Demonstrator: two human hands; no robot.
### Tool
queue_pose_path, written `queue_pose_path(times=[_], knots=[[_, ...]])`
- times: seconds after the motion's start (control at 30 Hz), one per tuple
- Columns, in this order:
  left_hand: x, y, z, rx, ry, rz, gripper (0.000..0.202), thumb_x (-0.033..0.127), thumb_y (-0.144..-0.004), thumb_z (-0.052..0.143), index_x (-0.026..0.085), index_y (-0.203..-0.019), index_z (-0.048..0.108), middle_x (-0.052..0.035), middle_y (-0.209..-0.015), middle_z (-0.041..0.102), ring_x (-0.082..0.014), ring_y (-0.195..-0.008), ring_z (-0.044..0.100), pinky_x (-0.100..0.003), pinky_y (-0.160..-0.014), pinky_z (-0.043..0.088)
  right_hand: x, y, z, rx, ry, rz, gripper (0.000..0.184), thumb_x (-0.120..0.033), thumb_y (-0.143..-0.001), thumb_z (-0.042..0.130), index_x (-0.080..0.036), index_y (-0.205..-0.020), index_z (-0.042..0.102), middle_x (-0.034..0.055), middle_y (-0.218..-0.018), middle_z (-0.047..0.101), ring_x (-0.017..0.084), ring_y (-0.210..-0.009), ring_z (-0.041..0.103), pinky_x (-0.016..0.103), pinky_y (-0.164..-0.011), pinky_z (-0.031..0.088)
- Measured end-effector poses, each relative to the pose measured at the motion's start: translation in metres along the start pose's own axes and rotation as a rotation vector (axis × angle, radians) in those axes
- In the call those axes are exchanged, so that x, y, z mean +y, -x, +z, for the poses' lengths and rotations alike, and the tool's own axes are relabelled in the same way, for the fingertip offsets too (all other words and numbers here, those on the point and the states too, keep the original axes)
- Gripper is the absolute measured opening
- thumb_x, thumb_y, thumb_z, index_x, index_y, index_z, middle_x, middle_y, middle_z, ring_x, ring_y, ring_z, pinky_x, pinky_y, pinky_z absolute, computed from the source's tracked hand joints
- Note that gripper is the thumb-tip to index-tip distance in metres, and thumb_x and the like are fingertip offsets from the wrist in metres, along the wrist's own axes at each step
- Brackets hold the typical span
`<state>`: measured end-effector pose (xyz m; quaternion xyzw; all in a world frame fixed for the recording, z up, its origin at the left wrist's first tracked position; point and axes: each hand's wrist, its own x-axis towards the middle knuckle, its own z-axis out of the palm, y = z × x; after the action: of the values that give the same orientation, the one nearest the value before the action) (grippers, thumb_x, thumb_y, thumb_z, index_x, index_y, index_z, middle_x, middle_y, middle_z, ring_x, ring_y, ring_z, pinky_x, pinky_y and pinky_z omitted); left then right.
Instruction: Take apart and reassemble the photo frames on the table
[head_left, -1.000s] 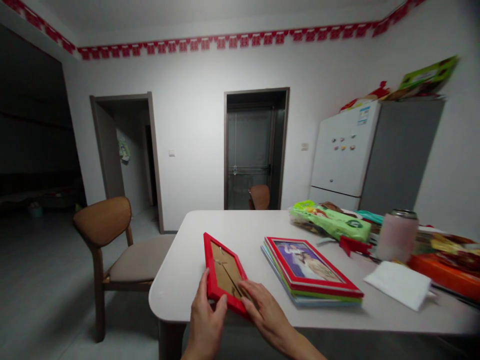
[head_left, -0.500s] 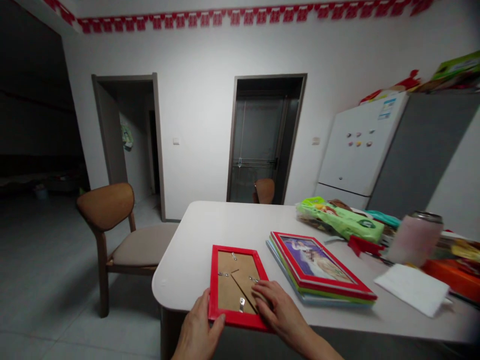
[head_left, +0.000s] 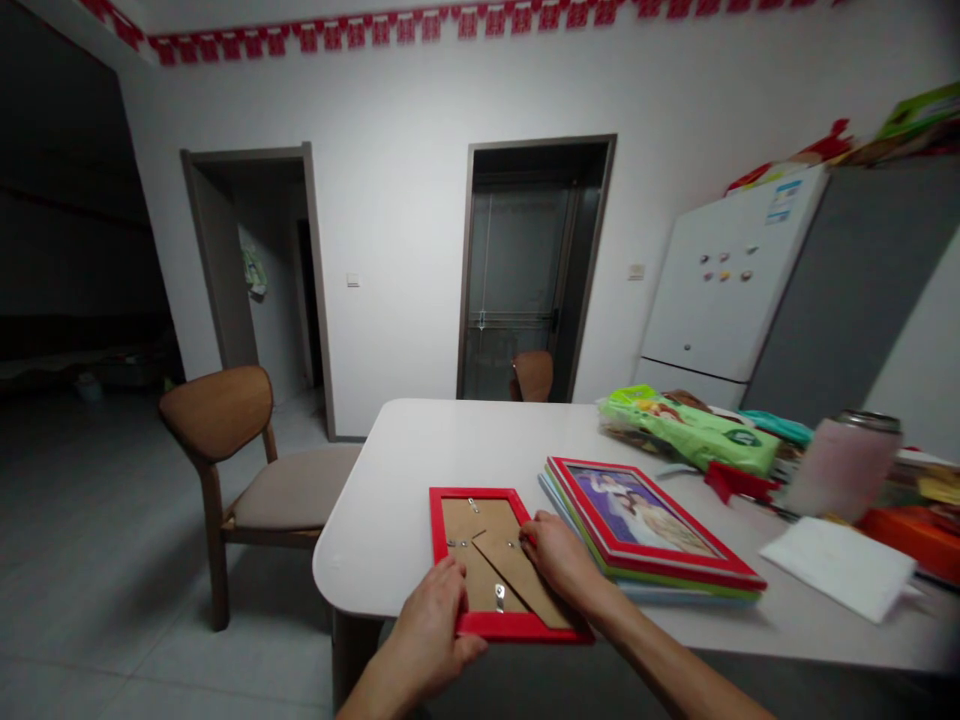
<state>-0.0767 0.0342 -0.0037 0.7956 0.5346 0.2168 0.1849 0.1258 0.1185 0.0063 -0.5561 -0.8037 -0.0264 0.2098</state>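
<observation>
A red picture frame [head_left: 480, 497] lies face down on the white table [head_left: 465, 435] near its front edge, its brown backing board and fold-out stand showing. My left hand [head_left: 439, 625] rests on the frame's near left corner, fingers curled over the red edge. My right hand [head_left: 559, 560] lies on the backing at the frame's right side, fingertips pressed at a small metal tab. Just right of it sits a stack of frames [head_left: 660, 540], the top one red with a photo facing up.
A wooden chair [head_left: 247, 470] stands left of the table. On the table's right are a green packet [head_left: 690, 430], a pink cup [head_left: 844, 465], a white napkin [head_left: 840, 575] and orange packaging [head_left: 915, 525]. A fridge [head_left: 727, 290] stands behind; two dark doorways face me.
The red frame went from tilted up in both hands to lying flat, face down on the table. My right hand slid up to the frame's right side; my left shifted onto its near corner.
</observation>
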Motion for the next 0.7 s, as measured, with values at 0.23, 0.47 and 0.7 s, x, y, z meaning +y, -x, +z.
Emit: queue_pose_path(times=[0.23, 0.47, 0.7], knots=[[0.002, 0.005, -0.01, -0.019, -0.001, 0.024, 0.067, 0.031, -0.059, 0.064, 0.01, -0.118, 0.039, -0.0134, -0.128, 0.036, -0.0213, -0.119, 0.03, -0.029, -0.099, 0.024, 0.001, 0.0, -0.001, 0.021, -0.016, 0.026, 0.026, -0.024, -0.076, 0.04, -0.017, -0.082, 0.064, 0.0096, -0.076, 0.06, 0.017, -0.07, 0.056, 0.026, -0.063, 0.04], [-0.004, 0.005, -0.006, 0.013, 0.069, 0.048, 0.044, 0.029, -0.058, 0.065, 0.017, -0.098, 0.052, -0.0088, -0.124, 0.043, -0.02, -0.119, 0.031, -0.03, -0.098, 0.026, -0.032, 0.028, -0.028, -0.266, -0.328, -0.37, 0.026, -0.015, -0.066, 0.05, -0.028, -0.082, 0.065, 0.0025, -0.106, 0.054, 0.016, -0.095, 0.05, 0.028, -0.082, 0.038], [-0.006, 0.006, -0.005, 0.013, 0.091, 0.059, 0.04, 0.027, -0.058, 0.065, 0.018, -0.095, 0.053, -0.0077, -0.123, 0.043, -0.0208, -0.118, 0.031, -0.032, -0.098, 0.026, -0.047, 0.027, -0.015, -0.15, -0.31, -0.288, 0.017, -0.022, -0.068, 0.051, -0.028, -0.074, 0.066, 0.0012, -0.095, 0.058, 0.017, -0.092, 0.05, 0.03, -0.079, 0.038]])
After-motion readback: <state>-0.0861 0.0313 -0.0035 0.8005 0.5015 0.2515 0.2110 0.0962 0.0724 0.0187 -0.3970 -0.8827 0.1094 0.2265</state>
